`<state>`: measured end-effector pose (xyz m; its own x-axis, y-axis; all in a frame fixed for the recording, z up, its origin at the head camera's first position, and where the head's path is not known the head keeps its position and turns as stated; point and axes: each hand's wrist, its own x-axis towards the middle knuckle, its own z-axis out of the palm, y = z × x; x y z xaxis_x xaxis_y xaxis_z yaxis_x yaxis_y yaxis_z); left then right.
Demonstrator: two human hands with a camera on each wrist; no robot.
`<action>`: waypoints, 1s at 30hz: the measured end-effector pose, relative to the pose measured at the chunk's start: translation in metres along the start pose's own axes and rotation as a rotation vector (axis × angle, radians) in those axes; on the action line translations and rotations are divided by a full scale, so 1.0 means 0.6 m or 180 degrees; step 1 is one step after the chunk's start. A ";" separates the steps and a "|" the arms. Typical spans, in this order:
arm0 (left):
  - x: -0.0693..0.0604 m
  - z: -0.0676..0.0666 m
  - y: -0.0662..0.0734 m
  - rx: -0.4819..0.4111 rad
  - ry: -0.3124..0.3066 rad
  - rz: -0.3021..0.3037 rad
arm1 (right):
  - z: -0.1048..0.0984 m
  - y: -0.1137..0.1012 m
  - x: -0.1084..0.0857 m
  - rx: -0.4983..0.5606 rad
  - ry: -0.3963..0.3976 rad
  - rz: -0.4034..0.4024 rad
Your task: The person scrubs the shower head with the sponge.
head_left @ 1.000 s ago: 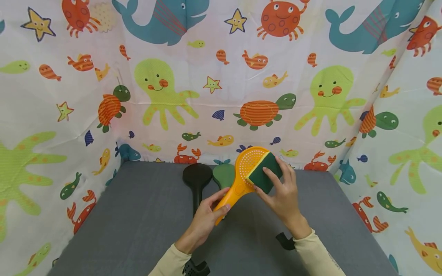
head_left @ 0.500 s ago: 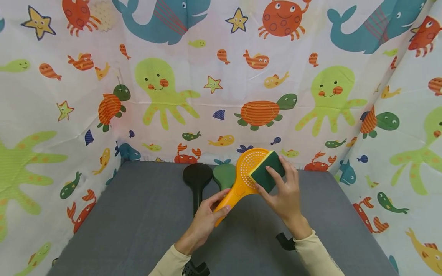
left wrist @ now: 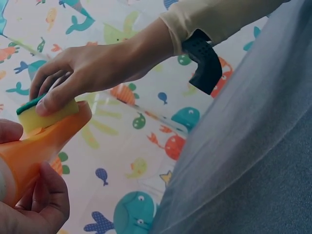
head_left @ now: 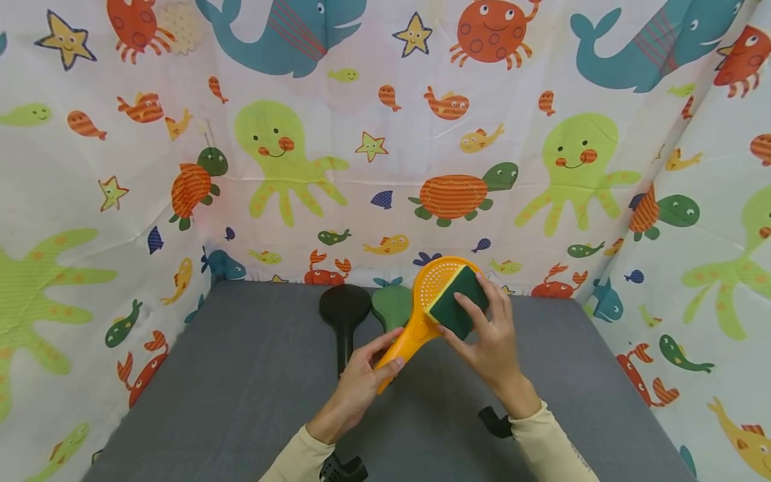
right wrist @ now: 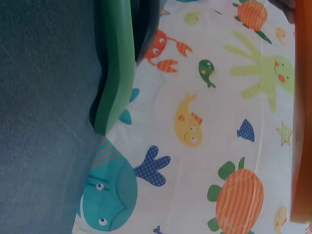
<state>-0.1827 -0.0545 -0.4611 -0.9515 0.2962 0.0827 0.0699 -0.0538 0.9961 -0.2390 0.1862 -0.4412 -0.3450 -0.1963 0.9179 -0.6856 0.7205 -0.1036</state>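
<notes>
My left hand grips the handle of an orange handheld shower head, raised and tilted above the table with its perforated round face showing. In my right hand is a yellow-and-green sponge, pinched between thumb and fingers, its yellow side against the face. From the left wrist, the sponge lies on the orange head, with right fingertips on its green layer. The right wrist view catches just an edge of the orange shower head; the sponge is out of that view.
Behind the hands, a black shower head and a green shower head lie side by side on the grey table. A curtain printed with sea animals encloses the table at the back and both sides.
The sponge and right hand shifted slightly right and up across the shower head's face, then back left and down. The left hand and shower head stay almost still.
</notes>
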 end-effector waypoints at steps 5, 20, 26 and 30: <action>0.000 -0.002 -0.004 0.0053 0.0031 0.0022 | 0.001 0.013 0.006 -0.0007 -0.0007 0.0066; 0.003 -0.006 -0.005 0.0110 0.0052 -0.0026 | 0.015 -0.003 0.005 0.0099 -0.0107 0.0175; 0.004 -0.004 -0.008 0.0125 0.0059 -0.0050 | 0.019 -0.009 -0.001 0.0146 -0.0200 0.0114; 0.004 -0.002 -0.008 0.0101 0.0054 -0.0063 | 0.019 -0.005 0.000 0.0122 -0.0198 0.0105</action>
<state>-0.1858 -0.0545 -0.4659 -0.9577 0.2808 0.0628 0.0602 -0.0177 0.9980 -0.2440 0.1765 -0.4452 -0.4062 -0.2146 0.8882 -0.6968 0.7016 -0.1492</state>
